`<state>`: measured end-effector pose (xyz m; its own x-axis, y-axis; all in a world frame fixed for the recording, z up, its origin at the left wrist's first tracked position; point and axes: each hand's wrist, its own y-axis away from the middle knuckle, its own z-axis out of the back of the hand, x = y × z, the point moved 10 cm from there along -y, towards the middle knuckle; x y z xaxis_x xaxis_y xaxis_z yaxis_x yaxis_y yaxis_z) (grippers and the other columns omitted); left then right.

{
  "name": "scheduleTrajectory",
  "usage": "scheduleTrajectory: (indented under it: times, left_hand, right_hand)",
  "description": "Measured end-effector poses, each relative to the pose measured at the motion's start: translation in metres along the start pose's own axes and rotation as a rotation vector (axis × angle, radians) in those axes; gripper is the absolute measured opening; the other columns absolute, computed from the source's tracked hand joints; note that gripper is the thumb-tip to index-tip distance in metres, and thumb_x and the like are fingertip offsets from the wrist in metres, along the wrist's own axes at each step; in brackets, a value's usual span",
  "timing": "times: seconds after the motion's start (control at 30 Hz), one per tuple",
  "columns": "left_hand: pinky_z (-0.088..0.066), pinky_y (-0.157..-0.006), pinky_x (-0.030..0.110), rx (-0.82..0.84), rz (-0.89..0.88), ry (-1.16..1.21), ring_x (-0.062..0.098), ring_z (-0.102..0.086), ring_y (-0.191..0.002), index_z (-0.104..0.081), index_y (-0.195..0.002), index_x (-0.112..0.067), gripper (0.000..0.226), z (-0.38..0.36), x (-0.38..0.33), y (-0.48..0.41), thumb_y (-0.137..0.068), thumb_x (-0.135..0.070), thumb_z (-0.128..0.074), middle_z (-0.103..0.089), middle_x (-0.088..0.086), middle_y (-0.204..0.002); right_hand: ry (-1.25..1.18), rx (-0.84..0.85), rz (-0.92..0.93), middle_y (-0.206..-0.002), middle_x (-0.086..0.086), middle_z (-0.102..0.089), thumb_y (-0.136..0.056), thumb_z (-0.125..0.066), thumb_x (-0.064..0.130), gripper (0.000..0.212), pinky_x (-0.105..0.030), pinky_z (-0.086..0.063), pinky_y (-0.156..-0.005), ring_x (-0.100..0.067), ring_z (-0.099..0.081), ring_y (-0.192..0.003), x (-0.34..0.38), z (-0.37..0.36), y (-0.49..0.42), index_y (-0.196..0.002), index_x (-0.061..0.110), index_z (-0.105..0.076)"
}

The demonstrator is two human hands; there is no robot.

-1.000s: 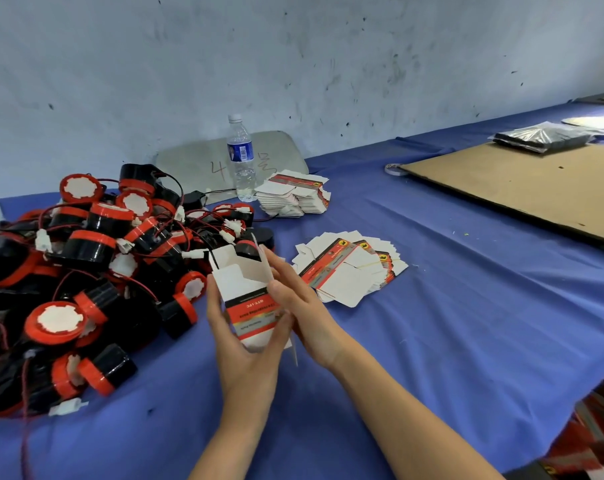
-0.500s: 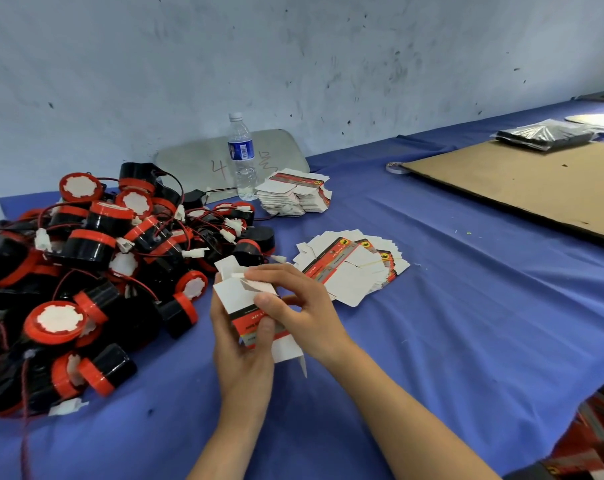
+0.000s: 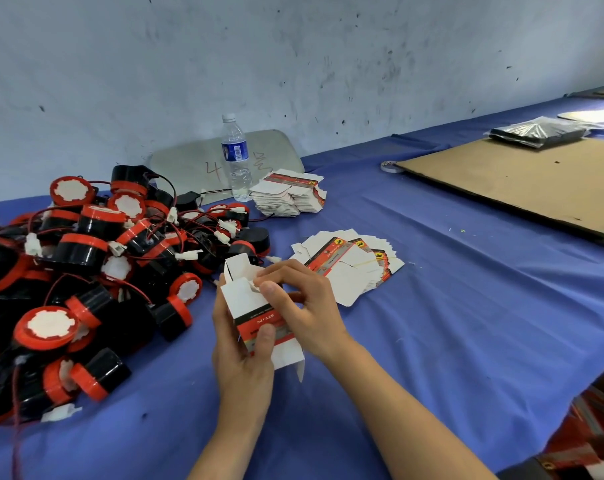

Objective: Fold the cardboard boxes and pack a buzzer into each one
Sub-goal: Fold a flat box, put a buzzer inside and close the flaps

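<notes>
A small white cardboard box (image 3: 240,299) with a red and black band is held upright over the blue table. My left hand (image 3: 240,355) grips its lower part from behind, the thumb across the printed band. At the box's top my right hand (image 3: 300,306) pinches a side flap between thumb and fingers and bends it inward. The rear top flap still stands up. A big heap of black and red buzzers (image 3: 86,271) with red wires lies at the left. Flat unfolded boxes (image 3: 352,268) lie fanned just beyond my right hand.
A second stack of flat boxes (image 3: 290,195) and a water bottle (image 3: 236,157) stand farther back, near a grey plate leaning on the wall. A large brown cardboard sheet (image 3: 522,181) covers the right of the blue table (image 3: 432,323), with a plastic bag (image 3: 539,131) beyond it.
My right hand has moved from the box's side up to its top and now folds a flap inward. The box has tilted slightly; the left hand keeps its hold.
</notes>
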<state>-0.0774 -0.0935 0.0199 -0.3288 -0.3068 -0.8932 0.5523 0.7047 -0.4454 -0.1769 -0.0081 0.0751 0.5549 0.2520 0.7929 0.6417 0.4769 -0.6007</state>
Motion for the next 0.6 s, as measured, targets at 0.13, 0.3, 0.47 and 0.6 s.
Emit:
scheduleTrajectory:
  times: [0.13, 0.3, 0.47, 0.6]
  left_hand:
    - [-0.051, -0.068, 0.011, 0.012, -0.026, -0.014, -0.004, -0.064, -0.094, -0.031, -0.137, -0.049, 0.069, -0.003, -0.003, 0.002, -0.073, -0.050, -0.054, -0.061, -0.032, -0.111]
    - [-0.051, -0.064, 0.010, 0.042, -0.051, 0.003, -0.006, -0.066, -0.091, -0.026, -0.145, -0.041, 0.076, -0.007, -0.008, 0.004, -0.075, -0.044, -0.052, -0.059, -0.030, -0.119]
    - [-0.051, -0.069, 0.009, 0.045, -0.076, 0.013, -0.008, -0.063, -0.099, -0.024, -0.146, -0.043, 0.074, -0.006, -0.014, 0.003, -0.077, -0.042, -0.053, -0.058, -0.035, -0.120]
    - [-0.048, -0.078, 0.008, 0.023, -0.054, 0.013, -0.006, -0.059, -0.108, -0.025, -0.150, -0.029, 0.079, -0.002, -0.008, 0.000, -0.078, -0.047, -0.051, -0.055, -0.031, -0.126]
  right_hand:
    - [0.042, -0.003, 0.045, -0.087, -0.003, -0.068, -0.087, -0.057, 0.045, 0.042, -0.030, -0.052, -0.072, -0.013, -0.064, -0.083, 0.005, 0.004, 0.000, -0.078, 0.006, -0.072]
    - [0.084, 0.009, 0.056, -0.080, -0.006, -0.065, -0.088, -0.055, 0.044, 0.047, -0.039, -0.050, -0.066, -0.020, -0.061, -0.075, 0.008, 0.006, -0.001, -0.069, 0.002, -0.066]
    - [0.160, 0.041, 0.061, -0.079, -0.009, -0.066, -0.089, -0.048, 0.047, 0.056, -0.042, -0.047, -0.066, -0.023, -0.059, -0.075, 0.010, 0.003, 0.002, -0.068, -0.001, -0.067]
    - [0.036, 0.023, 0.037, -0.119, -0.005, -0.060, -0.082, -0.059, 0.041, 0.040, -0.028, -0.048, -0.082, -0.018, -0.062, -0.098, 0.010, 0.000, 0.004, -0.070, 0.003, -0.067]
